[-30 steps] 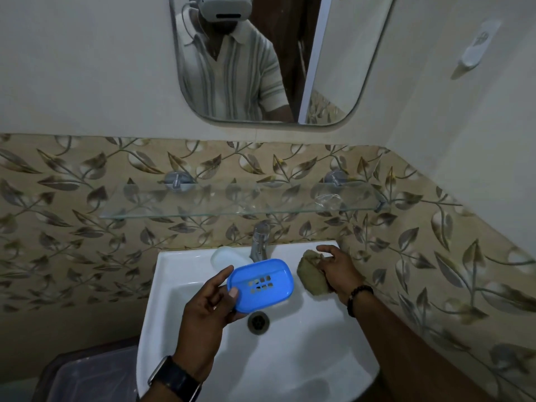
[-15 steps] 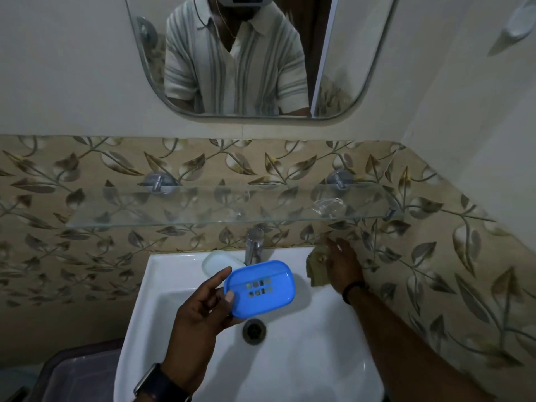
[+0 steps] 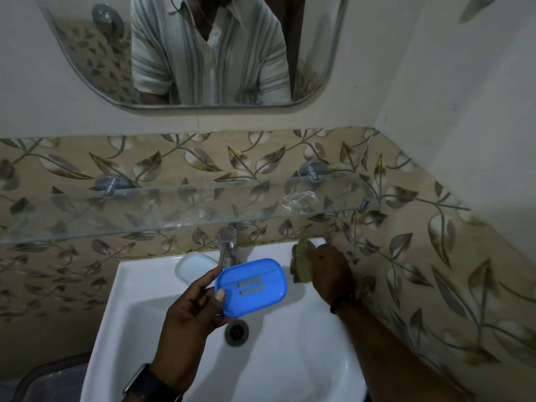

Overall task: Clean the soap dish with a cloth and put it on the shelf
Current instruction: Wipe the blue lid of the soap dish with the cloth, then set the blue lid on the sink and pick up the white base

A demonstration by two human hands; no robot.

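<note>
Left hand point(image 3: 190, 311) still holding soap dish point(image 3: 251, 286), right hand point(image 3: 327, 269) still on cloth point(image 3: 299, 264)

The soap dish point(image 3: 251, 286) is smooth blue plastic with a soft sheen. The cloth point(image 3: 300, 264) looks rough, matt and olive-brown. The sink point(image 3: 304, 358) is glossy white ceramic, its drain point(image 3: 237, 332) dull metal. The tap point(image 3: 227, 245) and shelf brackets point(image 3: 313, 171) are polished chrome. The shelf point(image 3: 174, 219) is clear glass. The wall tiles point(image 3: 435, 256) have a smooth, leaf-printed glaze.
</note>
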